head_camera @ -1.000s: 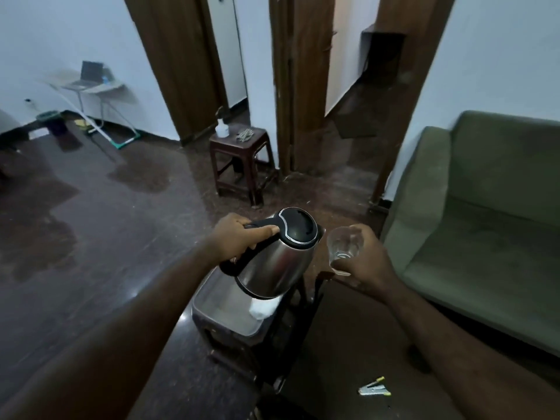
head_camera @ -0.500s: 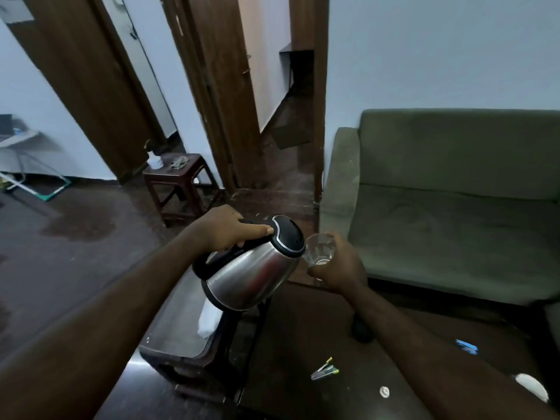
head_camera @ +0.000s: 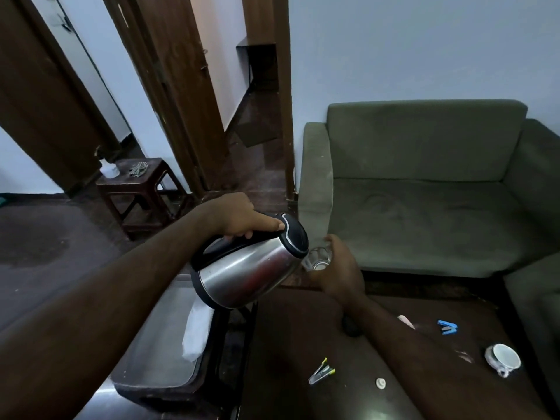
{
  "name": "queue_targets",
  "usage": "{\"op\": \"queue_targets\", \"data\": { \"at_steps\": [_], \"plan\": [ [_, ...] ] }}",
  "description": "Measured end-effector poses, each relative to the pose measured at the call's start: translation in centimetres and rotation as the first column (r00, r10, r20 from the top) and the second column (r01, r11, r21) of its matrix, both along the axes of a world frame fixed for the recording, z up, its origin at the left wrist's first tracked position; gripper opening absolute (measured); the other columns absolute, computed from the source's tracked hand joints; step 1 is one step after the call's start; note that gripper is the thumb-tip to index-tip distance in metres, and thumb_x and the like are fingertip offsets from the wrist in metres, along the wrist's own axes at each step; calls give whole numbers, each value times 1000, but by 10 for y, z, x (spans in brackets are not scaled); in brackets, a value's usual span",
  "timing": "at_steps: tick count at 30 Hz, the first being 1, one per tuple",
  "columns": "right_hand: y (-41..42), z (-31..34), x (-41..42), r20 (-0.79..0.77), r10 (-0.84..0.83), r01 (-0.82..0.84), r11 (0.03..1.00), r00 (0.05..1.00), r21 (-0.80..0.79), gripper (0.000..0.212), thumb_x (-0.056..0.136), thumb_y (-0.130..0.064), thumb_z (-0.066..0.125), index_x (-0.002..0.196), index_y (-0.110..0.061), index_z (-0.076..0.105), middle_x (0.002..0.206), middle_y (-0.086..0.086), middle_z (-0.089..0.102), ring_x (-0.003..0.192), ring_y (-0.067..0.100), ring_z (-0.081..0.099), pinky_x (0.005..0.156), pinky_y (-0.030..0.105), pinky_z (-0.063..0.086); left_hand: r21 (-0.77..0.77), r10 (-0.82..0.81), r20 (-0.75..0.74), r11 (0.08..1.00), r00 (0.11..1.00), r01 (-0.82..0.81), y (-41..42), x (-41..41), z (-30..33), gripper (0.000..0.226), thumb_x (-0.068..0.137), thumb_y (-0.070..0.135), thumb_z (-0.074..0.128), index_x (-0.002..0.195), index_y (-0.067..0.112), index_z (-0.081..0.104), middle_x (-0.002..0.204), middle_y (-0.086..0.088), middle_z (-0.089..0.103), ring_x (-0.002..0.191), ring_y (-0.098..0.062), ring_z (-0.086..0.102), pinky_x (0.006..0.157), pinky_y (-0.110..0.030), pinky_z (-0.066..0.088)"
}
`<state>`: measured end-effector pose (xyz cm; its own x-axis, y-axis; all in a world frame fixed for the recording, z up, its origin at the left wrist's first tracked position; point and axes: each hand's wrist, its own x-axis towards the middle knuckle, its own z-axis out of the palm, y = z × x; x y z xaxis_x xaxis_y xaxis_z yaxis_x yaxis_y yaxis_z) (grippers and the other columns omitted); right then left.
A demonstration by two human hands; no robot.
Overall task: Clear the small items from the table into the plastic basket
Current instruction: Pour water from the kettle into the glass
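Since half a second ago the view has swung right, bringing more of the table's right edge into sight, while kettle and glass stay tipped together.

Small items lie on the dark table [head_camera: 303, 344]: a clip [head_camera: 321, 372] and white cap [head_camera: 380, 383] near its front edge, a blue stapler [head_camera: 447, 327] and a toppled white cup [head_camera: 503, 357] toward its right edge. All look light and stiff; the cup seems breakable, best taken by its body, the clip and cap pinched. No plastic basket can be made out for certain. The left hand [head_camera: 239, 219] curls round the handle of the steel kettle [head_camera: 248, 265]; the right hand [head_camera: 339, 268] wraps a glass [head_camera: 318, 259] above the table's far edge, beside the green sofa [head_camera: 424, 192].
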<state>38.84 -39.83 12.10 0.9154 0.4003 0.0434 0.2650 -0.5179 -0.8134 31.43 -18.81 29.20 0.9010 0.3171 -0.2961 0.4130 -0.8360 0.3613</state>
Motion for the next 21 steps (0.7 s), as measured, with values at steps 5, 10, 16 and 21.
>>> {"op": "queue_targets", "data": {
  "at_steps": [5,10,16,21],
  "plan": [
    [18,5,-7,-20,-31,31,999,999,-5,96,51,-33,88,135,-33,41,128,-4,58,116,19,57,89,35,51,19,-43,-33,999,999,43,18,9,10,64,69,74,66,49,14,63,38,5,57,38,-13,54,56,-26,46],
    [32,10,-19,-18,-64,64,998,998,11,93,52,-38,88,134,-32,43,126,-2,59,114,19,58,91,38,52,-3,-79,-59,997,995,79,31,15,19,63,66,75,67,51,14,64,41,6,60,37,-12,53,53,-24,45],
    [33,18,-25,-25,-77,77,997,997,16,90,55,-43,86,134,-30,45,123,-2,61,112,18,59,91,33,50,14,-96,-91,995,991,97,28,22,29,64,65,75,68,46,13,64,42,4,62,34,-13,50,52,-23,43],
    [26,24,-20,-14,-46,46,999,999,0,89,60,-38,86,138,-25,45,127,-2,60,116,19,58,94,34,50,3,-95,-140,995,986,97,20,29,38,64,60,77,67,53,13,66,48,2,64,37,-16,49,51,-22,42]
  ]
}}
